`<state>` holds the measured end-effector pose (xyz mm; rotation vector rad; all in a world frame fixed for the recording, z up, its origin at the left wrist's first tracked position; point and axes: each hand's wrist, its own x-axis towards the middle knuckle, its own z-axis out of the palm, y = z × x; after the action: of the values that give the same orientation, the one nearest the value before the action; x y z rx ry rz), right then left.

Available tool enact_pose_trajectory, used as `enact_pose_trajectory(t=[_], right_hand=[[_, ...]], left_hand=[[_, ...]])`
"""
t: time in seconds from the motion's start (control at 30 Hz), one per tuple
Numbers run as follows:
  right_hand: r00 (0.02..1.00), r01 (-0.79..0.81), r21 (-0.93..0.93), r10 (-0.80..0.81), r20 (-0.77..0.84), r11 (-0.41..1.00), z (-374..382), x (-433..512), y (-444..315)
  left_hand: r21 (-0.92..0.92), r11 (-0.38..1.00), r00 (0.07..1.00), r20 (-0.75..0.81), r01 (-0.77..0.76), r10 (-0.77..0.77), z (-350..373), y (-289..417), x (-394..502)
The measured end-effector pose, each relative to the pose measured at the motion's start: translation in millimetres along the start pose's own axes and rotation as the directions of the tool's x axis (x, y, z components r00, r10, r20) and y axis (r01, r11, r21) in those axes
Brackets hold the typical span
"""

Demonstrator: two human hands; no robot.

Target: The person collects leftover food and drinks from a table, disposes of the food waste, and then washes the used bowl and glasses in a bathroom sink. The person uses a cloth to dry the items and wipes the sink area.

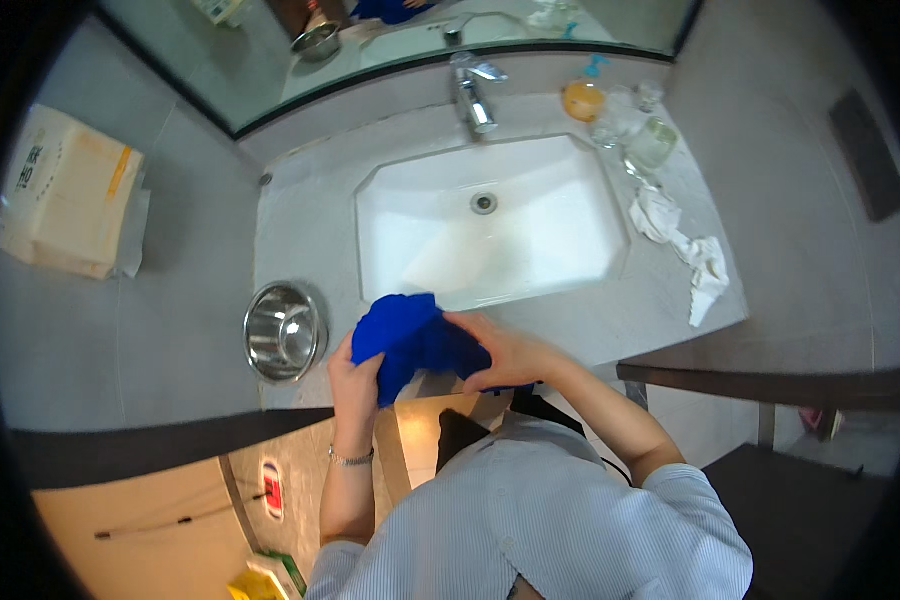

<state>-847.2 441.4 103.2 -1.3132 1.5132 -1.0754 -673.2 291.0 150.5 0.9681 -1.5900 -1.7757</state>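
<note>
A bright blue cloth [412,341] is bunched between my two hands, over the front edge of the washbasin counter. My left hand [354,371] grips its left side, with the thumb lying on top of the fabric. On the other side my right hand [506,351] holds the cloth's darker folds between thumb and fingers. Just beyond the cloth lies the white sink [450,262], with its round drain [484,203] uncovered. To the left of my left hand a shiny metal bowl [285,332] stands on the counter.
A chrome faucet [472,94] rises behind the sink. At the back right are a soap pump bottle [584,99], glass containers [651,144] and crumpled white tissue [656,215]. A tissue pack [71,195] hangs on the left wall. A mirror [390,45] spans the back.
</note>
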Motion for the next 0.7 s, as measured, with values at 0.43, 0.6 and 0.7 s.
enact_pose_trajectory(t=[0.43,0.6,0.7], right_hand=[[0.930,0.137,0.907,0.264,-0.256,0.398,-72,21,-1],[0.983,0.031,0.272,0.020,-0.184,0.962,-51,23,-60],[0.969,0.231,0.086,-0.221,-0.110,0.969,-19,44,-94]], left_hand=[[0.588,0.805,0.984,0.176,-0.082,-0.028,-31,41,28],[0.711,0.612,0.938,0.287,-0.346,0.197,-23,42,12],[0.364,0.913,0.910,0.415,-0.185,0.019,5,31,-13]])
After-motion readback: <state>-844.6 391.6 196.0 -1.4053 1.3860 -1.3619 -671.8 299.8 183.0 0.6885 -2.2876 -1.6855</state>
